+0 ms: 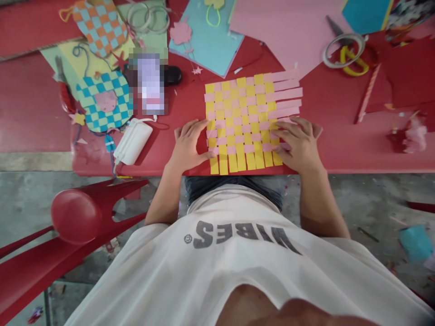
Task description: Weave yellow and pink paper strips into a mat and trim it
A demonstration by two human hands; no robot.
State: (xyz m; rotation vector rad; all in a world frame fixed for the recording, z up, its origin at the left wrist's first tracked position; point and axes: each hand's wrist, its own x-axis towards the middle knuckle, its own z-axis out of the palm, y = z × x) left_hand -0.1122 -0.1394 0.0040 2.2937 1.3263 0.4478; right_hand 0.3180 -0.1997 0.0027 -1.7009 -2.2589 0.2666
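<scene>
A woven paper mat (242,121) of pink and yellow strips lies flat at the table's near edge. Loose yellow strip ends hang toward me along its bottom, and pink ends stick out past its right side. Against the mat's left edge rests my left hand (191,144), fingers spread, with thumb and fingertips touching the paper. On the right edge, my right hand (297,141) lies with its fingers apart over the pink ends, hiding some of them. Neither hand grips anything.
Left of the mat are a white power bank (133,141), a blurred phone (151,83) and a blue checkered woven piece (105,102). Scissors with yellow handles (355,63) and a tape roll (329,52) lie at the upper right. A red chair (76,216) stands lower left.
</scene>
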